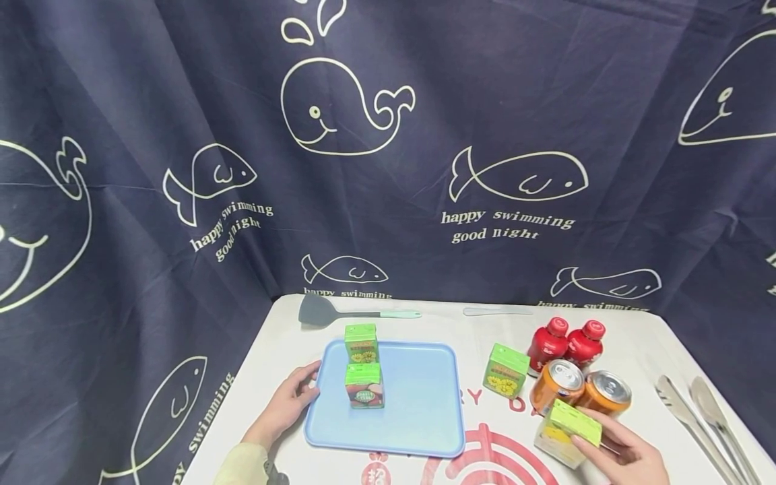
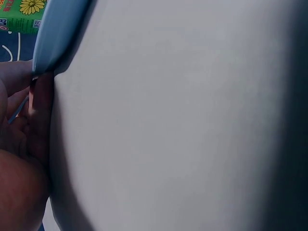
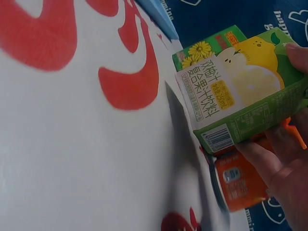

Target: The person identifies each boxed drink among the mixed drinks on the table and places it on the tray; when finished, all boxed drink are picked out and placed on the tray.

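My left hand (image 1: 289,403) pinches the left rim of a light blue tray (image 1: 418,404); its fingertips meet the rim in the left wrist view. Toward the tray's left side stand two green-topped juice cartons, a flower-printed one (image 1: 362,345) behind and a red-fruit one (image 1: 366,388) in front. At the right, my right hand (image 1: 627,448) grips a yellow and green juice carton (image 3: 231,86) between thumb and fingers. That carton is tilted, close over the table, in front of two orange cans (image 1: 558,385). Another flower-printed carton (image 1: 506,372) stands between the tray and the cans.
Two red bottles (image 1: 548,345) stand behind the cans. Metal utensils (image 1: 697,424) lie along the right edge of the white table (image 1: 254,364). A spatula (image 1: 345,313) and a pale flat utensil (image 1: 497,311) lie at the back, before a dark blue curtain (image 1: 376,202).
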A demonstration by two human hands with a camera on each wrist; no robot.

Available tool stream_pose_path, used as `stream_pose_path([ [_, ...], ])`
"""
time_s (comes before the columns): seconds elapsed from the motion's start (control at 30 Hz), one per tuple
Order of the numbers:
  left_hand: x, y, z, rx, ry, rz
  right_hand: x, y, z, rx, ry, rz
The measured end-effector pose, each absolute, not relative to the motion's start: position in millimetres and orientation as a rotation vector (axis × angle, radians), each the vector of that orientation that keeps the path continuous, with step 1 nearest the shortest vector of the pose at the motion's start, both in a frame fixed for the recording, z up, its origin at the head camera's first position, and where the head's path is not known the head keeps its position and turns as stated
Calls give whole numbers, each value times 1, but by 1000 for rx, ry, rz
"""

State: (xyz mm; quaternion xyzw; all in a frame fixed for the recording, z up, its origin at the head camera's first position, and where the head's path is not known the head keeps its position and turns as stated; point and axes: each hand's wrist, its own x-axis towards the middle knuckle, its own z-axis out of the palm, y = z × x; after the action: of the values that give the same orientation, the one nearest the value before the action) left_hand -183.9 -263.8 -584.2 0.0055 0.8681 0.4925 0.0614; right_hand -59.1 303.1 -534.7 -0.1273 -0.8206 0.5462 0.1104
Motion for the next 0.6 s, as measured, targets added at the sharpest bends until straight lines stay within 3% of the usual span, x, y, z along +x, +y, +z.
stream_pose_path([
  [0.6, -186, -266, -587, 25, 2621, 1483, -77, 272, -527, -103, -2265, 1836],
])
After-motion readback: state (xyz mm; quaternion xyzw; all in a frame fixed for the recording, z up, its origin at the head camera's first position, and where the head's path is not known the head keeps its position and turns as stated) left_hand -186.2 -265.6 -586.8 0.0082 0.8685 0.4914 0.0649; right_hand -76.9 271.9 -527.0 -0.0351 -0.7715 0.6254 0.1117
